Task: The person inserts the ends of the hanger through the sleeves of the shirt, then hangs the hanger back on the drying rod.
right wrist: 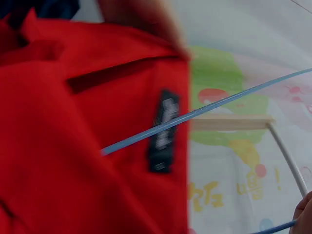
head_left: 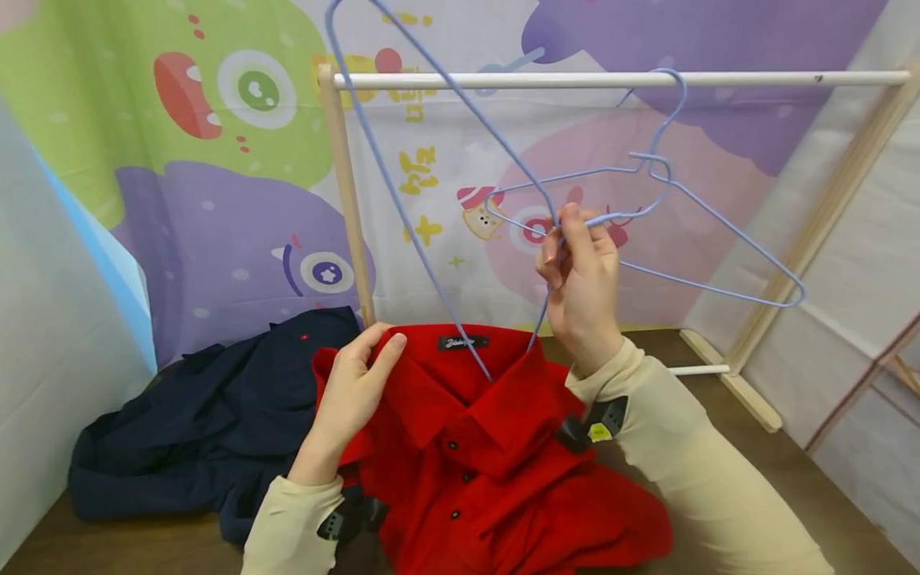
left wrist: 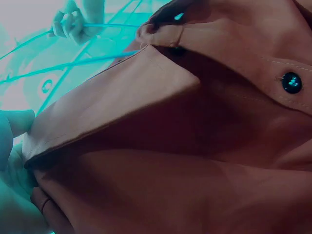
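A red button-up shirt (head_left: 460, 447) lies collar up in front of me, a black label (head_left: 463, 342) inside its neck. At the left side of the collar (left wrist: 107, 92), my left hand (head_left: 352, 391) pinches the cloth between thumb and fingers. My right hand (head_left: 585, 287), raised above the shirt's right side, pinches a light-blue hanger (head_left: 402, 172) near its hook. The hanger stands tilted, one end high at the upper left, its lower end inside the neck opening. Shirt cloth hides that end. The right wrist view shows the hanger's wire (right wrist: 204, 109) crossing the label.
Behind the shirt stands a rack with a white rail (head_left: 503, 81) and wooden posts. Another blue hanger (head_left: 719, 216) hangs from the rail at the right. A dark navy garment (head_left: 194, 423) lies on the brown table at the left. A cartoon-print curtain (head_left: 237, 239) hangs behind.
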### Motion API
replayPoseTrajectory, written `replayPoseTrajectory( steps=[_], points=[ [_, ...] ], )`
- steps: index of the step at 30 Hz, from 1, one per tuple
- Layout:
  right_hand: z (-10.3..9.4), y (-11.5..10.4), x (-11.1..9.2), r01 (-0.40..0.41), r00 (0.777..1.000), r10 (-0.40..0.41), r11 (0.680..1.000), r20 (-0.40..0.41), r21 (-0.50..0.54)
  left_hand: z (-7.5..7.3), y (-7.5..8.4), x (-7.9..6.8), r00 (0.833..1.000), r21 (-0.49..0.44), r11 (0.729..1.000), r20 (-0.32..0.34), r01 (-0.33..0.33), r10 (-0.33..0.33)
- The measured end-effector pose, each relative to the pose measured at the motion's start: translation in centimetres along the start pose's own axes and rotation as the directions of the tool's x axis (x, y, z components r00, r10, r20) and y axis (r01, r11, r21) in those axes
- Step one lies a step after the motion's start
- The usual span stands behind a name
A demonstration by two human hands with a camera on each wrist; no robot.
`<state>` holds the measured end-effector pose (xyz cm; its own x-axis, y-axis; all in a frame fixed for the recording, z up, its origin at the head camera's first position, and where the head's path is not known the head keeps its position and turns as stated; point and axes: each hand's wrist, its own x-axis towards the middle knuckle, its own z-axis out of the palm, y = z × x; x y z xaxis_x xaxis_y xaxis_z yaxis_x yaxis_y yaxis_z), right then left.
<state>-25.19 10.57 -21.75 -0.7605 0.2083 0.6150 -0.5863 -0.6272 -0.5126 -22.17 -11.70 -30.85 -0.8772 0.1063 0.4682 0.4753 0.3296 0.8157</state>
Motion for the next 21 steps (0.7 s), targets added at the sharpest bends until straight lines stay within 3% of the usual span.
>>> replayPoseTrajectory(
  steps=[11, 21],
  points=[
    [-0.1, 1.6, -2.0, -0.056, 0.979, 0.076, 0.992, 0.187, -0.110, -0.8, 1.1, -0.7, 0.992, -0.045, 0.993, -0.061, -0.109, 0.106],
    [-0.4, 2.1, -2.7, -0.026, 0.959, 0.105, 0.956, 0.262, -0.291, -2.3, 2.4, -1.0, 0.982, -0.055, 0.986, -0.121, -0.156, 0.148]
  ],
)
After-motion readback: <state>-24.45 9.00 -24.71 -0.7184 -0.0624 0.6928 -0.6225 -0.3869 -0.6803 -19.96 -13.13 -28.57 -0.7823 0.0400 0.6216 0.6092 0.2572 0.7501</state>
